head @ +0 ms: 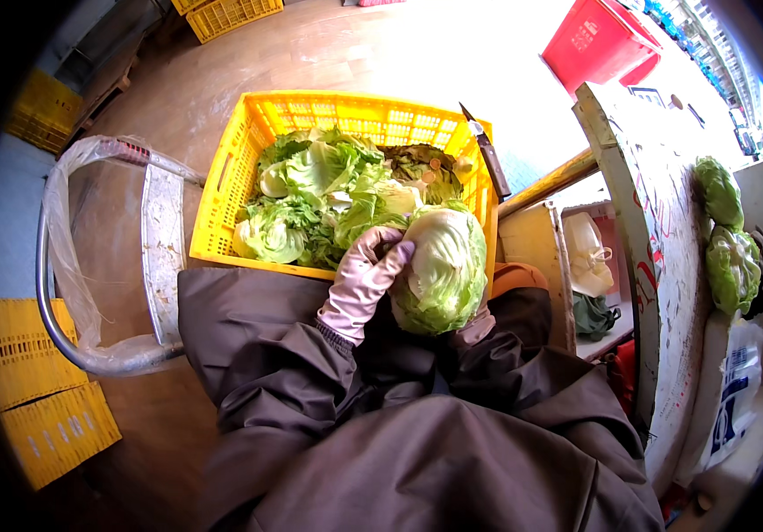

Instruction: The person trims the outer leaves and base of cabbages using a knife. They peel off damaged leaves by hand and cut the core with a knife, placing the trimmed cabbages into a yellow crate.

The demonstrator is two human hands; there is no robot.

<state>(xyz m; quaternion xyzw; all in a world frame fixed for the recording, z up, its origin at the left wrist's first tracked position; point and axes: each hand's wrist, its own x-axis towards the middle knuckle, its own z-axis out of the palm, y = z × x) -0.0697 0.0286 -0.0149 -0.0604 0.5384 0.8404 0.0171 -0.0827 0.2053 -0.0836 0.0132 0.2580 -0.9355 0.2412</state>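
A pale green lettuce head (444, 269) is held above my lap, at the near right corner of a yellow plastic crate (222, 193). My left hand (369, 272), in a pinkish rubber glove, is at its left side, with the thumb against the leaves and the fingers curled. Mostly hidden, my right hand (476, 326) supports the head from below and the right. Inside the crate lie loose lettuce leaves (321, 166), with browned leaves (428, 169) at the far right. A knife (490, 156) with a brown handle rests at the crate's right rim, its blade pointing up and away.
To the left stands a metal-tube frame (45, 253) wrapped in clear plastic. Yellow crates (35, 359) are beyond it. At right, a worn white board (667, 266) stands beside two lettuce heads (730, 266). A red bin (597, 43) is at the far right.
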